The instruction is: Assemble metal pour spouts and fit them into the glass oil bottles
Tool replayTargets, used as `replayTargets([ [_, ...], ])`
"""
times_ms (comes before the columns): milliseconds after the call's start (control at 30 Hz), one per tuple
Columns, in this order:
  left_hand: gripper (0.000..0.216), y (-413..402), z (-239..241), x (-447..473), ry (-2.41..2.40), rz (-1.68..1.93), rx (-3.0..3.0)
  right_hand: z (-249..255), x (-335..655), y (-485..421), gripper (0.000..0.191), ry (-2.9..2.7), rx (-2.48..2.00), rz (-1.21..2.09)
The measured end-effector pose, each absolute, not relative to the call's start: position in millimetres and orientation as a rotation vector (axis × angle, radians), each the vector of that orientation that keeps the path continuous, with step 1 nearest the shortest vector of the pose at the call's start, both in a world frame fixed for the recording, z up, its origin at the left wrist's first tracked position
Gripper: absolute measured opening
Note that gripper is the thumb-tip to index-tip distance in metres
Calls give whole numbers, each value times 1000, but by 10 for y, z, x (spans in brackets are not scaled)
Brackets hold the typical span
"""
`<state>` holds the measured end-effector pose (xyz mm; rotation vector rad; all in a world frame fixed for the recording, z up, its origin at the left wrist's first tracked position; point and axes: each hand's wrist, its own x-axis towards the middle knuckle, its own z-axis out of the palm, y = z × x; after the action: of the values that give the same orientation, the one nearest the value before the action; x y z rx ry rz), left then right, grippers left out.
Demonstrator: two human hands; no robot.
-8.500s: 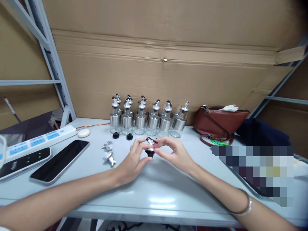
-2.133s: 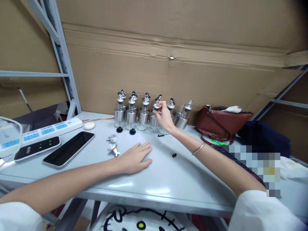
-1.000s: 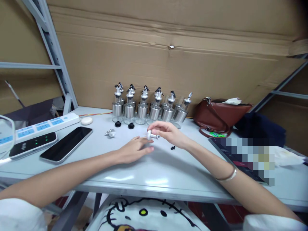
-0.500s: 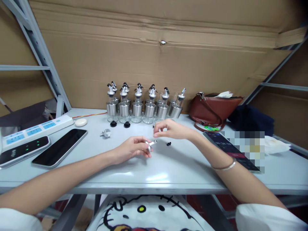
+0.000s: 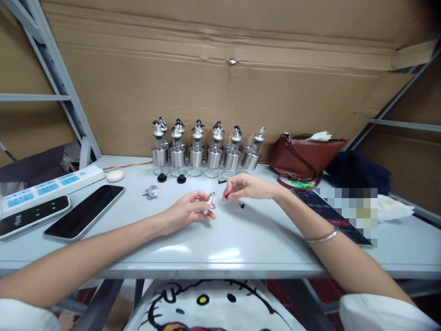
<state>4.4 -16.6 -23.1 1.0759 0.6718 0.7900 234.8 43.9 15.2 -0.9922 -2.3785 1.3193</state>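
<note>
My left hand is closed round a silver pourer spout, its narrow tube pointing up and slightly right. Just to the right, my right hand pinches a small black piece, mostly hidden by the fingertips. Another small black piece lies on the table below that hand. A thin black lever rests just beyond its fingers. Left of my hands lies a second silver pourer top on its side. Two black stoppers sit farther back.
Several glass and steel bottles with pourers line the back of the table. A brown bag and a phone are at right. A dark phone, a power strip and a white oval object lie at left.
The pourer spout in my left hand has turned more upright. My right hand has taken one of the small black pieces from the table and moved slightly.
</note>
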Motion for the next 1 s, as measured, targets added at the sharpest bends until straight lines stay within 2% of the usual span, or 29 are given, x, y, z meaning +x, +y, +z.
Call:
replayTargets([
  [333, 44, -134, -297, 36, 691, 860, 1096, 19, 2130, 356, 22, -1956, -841, 1436],
  [567, 48, -139, -310, 44, 713, 900, 1142, -22, 2100, 357, 25, -1847, -788, 1547],
  [1000, 36, -153, -291, 31, 815, 986, 1465, -60, 2083, 342, 25, -1755, -745, 1649],
])
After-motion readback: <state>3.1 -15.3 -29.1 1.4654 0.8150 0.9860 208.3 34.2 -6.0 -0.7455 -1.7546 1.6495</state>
